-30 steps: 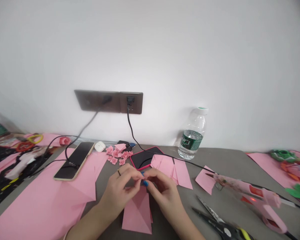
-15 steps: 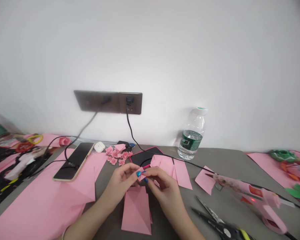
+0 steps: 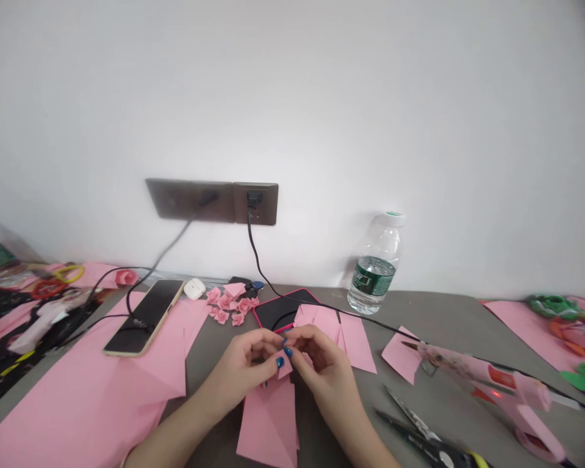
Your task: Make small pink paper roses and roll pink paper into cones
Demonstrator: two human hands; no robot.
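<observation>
Between the fingertips of both hands is a small folded piece of pink paper [image 3: 285, 368], partly covered by the fingers. My left hand [image 3: 253, 364] pinches it from the left, its blue-nailed thumb on the front. From the right, my right hand [image 3: 322, 364] closes thumb and forefinger at its upper edge. Below the hands lies a small stack of pink paper strips [image 3: 269, 422]. Several finished paper roses [image 3: 227, 303] sit behind my left hand.
A phone [image 3: 146, 317] rests on large pink sheets [image 3: 82, 403] at left. A water bottle [image 3: 373, 270] stands by the wall. At right lie a pink glue gun [image 3: 497, 377], open scissors [image 3: 419, 432] and a paper square [image 3: 402, 355]. A black cable [image 3: 316, 302] crosses behind the hands.
Both hands have shifted slightly down and right with the paper piece. Its angle between the fingers has changed, and the right fingers now grip nearer its top.
</observation>
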